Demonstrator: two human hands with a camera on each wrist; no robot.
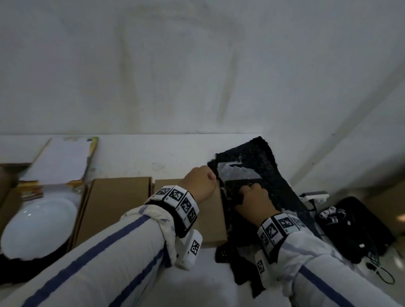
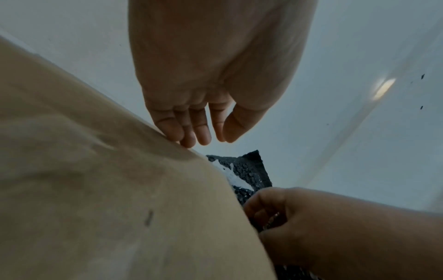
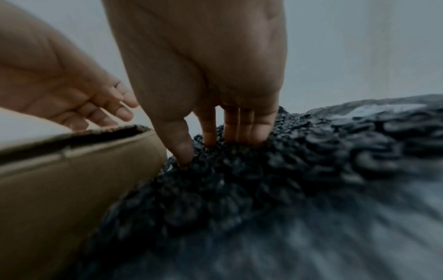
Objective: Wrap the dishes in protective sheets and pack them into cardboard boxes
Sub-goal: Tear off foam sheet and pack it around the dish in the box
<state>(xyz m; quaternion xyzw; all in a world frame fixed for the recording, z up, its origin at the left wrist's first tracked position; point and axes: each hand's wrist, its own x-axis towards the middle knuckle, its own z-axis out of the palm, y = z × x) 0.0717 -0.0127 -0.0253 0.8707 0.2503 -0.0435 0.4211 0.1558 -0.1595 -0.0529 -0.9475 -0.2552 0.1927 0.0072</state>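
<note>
Head view: right hand pinches black bubble-wrap sheet, thumb and fingers dug into it. Sheet lies just beside closed cardboard box, draped over the table edge. Left hand rests relaxed on the box's far edge, fingertips touching cardboard, gripping nothing. White plate sits well left of both hands, in another open box.
</note>
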